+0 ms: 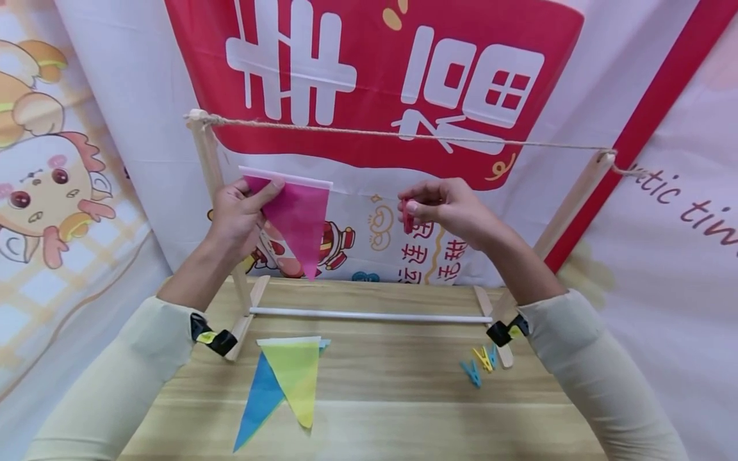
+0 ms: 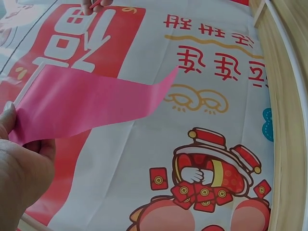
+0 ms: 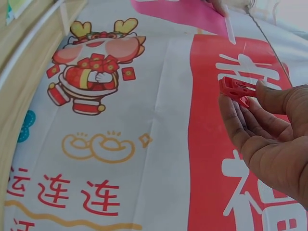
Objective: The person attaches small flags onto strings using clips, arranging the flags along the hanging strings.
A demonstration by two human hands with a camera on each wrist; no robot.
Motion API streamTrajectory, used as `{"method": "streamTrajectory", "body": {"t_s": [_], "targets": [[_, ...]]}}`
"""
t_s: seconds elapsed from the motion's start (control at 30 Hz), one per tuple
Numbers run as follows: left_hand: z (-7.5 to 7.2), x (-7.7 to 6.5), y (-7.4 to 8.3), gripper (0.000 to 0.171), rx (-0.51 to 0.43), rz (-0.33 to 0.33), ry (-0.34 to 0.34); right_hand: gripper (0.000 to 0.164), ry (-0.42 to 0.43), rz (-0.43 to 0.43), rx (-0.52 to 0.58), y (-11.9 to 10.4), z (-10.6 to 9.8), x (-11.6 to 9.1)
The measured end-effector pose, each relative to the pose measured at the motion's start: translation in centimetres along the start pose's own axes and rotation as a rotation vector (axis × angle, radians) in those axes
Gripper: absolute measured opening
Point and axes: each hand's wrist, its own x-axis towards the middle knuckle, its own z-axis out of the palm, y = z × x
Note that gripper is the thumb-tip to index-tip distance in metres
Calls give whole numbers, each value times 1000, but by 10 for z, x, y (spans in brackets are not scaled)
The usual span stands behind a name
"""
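A pink triangular pennant [image 1: 300,218] with a white top edge hangs point down from my left hand [image 1: 239,214], which pinches it near its upper left corner. In the left wrist view the pennant [image 2: 91,98] spreads out from the thumb. My right hand [image 1: 455,208] holds a red clothespin [image 1: 408,214] between thumb and fingers; the right wrist view shows the clothespin [image 3: 236,90] at the fingertips. Both hands are raised below a twine line [image 1: 357,132] strung between two wooden posts, the left post [image 1: 207,150] and the right post [image 1: 576,198].
On the wooden table [image 1: 392,371] lie a yellow pennant [image 1: 294,378] and a blue pennant [image 1: 262,397], overlapping. Blue and yellow clothespins [image 1: 483,358] rest near the right post's foot. A white rod [image 1: 369,315] joins the stand's feet. A printed cloth [image 1: 369,77] hangs behind.
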Motion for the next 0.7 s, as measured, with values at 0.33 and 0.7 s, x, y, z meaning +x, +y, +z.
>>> {"method": "streamTrajectory", "body": {"t_s": [0.33,0.7], "targets": [[11,5,8,48,-47,37,1,39,14,-14,-18,-21,1,9],[13,1,13,57,-34,54,13,37,-2,-35,-15,-34,11,17]]}}
